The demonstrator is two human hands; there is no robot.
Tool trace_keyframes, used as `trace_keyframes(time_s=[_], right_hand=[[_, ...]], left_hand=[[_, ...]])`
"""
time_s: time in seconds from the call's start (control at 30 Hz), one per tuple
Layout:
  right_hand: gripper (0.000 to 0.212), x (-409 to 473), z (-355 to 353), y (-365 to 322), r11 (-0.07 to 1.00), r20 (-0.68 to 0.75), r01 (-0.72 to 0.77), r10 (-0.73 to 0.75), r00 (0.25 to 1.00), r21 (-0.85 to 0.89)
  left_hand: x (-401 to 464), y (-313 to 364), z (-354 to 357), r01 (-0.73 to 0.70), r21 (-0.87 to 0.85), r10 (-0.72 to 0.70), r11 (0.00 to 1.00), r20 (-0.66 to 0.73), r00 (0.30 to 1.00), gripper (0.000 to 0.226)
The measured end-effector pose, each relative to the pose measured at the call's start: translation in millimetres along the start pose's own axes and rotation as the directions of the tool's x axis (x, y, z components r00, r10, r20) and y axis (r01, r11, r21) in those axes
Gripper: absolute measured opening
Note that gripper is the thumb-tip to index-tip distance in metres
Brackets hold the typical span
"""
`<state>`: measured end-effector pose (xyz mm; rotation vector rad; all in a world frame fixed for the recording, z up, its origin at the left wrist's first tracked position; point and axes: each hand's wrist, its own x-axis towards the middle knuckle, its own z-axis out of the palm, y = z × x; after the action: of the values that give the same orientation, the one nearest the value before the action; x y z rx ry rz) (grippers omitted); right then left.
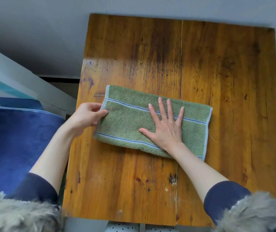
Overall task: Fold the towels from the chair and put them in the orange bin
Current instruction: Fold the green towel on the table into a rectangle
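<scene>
The wooden table fills the frame's centre and right, bare wood all around the folded green towel at centre. Blue fabric crowds the left edge. The right hand presses flat, fingers spread; the left hand pinches the towel's left edge.

Green blue-striped towel, orange-brown table

Home: worn wooden table, blue bedding

Green towel on wooden table, left hand pinching edge, right hand flat
</scene>
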<state>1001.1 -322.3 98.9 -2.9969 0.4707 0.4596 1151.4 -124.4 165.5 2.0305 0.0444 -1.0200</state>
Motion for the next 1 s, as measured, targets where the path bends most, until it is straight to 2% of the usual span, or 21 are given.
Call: trace_keyframes(time_s=[0.13, 0.3, 0.47, 0.57, 0.67, 0.77, 0.87, 0.9, 1.0], right_hand=[[0.086, 9.1, -8.8, 0.1, 1.000, 0.029, 0.018, -0.018, 0.999, -0.003], [0.075, -21.6, -21.9, 3.6, 0.989, -0.019, 0.064, -0.062, 0.998, 0.132], [0.057, -88.3, -7.2, 28.0, 0.952, -0.098, -0.004, 0.035, 0.995, 0.305], [0.044, -111.8, -5.7, 47.9, 0.894, -0.168, -0.035, 0.122, 0.978, 0.447], [0.029, -125.6, -16.8, 65.9, 0.734, -0.145, -0.098, 0.261, 0.954, 0.672], [0.027, -129.3, -22.1, 84.4, 0.515, 0.039, -0.236, 0.363, 0.931, 0.824], [0.028, -126.5, -18.3, 97.7, 0.258, 0.224, -0.352, 0.419, 0.880, 0.900], [0.029, -125.9, -16.5, 100.3, 0.212, 0.260, -0.370, 0.414, 0.872, 0.905], [0.030, -124.1, -12.9, 105.1, 0.170, 0.301, -0.385, 0.377, 0.876, 0.907]], left_hand=[[-3.7, 17.5, -7.1, -0.063, 0.008, 0.062, 0.998, 0.020, 0.998, 0.018], [-18.9, 37.8, 5.3, -0.147, 0.076, 0.150, 0.986, -0.039, 0.988, 0.016], [-44.6, 66.8, 41.2, -0.241, 0.091, 0.243, 0.966, -0.012, 0.970, 0.016], [-60.7, 85.2, 79.4, -0.304, 0.120, 0.303, 0.945, 0.023, 0.953, 0.017], [-68.9, 96.7, 126.2, -0.335, 0.143, 0.328, 0.931, 0.069, 0.942, 0.019], [-66.2, 97.0, 176.2, -0.298, 0.129, 0.287, 0.946, 0.098, 0.953, 0.018], [-53.8, 86.3, 215.6, -0.243, 0.238, 0.235, 0.940, 0.061, 0.970, 0.020], [-49.8, 83.0, 224.6, -0.231, 0.277, 0.228, 0.933, 0.042, 0.973, 0.020], [-43.1, 78.6, 241.9, -0.232, 0.351, 0.257, 0.907, -0.024, 0.966, 0.019]])
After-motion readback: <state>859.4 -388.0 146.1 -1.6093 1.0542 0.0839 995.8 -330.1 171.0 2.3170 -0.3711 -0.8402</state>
